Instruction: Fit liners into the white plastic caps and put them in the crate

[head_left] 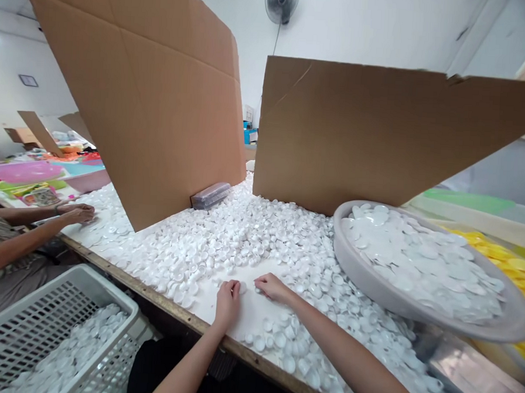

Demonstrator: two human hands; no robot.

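My left hand (227,305) is closed over a bare patch of the white tabletop (248,314), its fingertips pinching a small white round plastic piece (242,287). Just right of it, my right hand (275,288) has its thumb and fingers pressed together. Whatever those fingertips hold is too small to make out. The two hands are a short gap apart. Around them lies a wide heap of white round plastic pieces (243,236), shallow and cup-like, with more scattered nearer the front edge (281,341).
A grey oval tub (343,242) of white discs stands right. Cardboard panels (161,109) (358,131) rise behind the heap, near a clear plastic box (211,195). Lower left is a slatted white basket (120,306) holding white pieces. A co-worker's hands (79,213) work at left.
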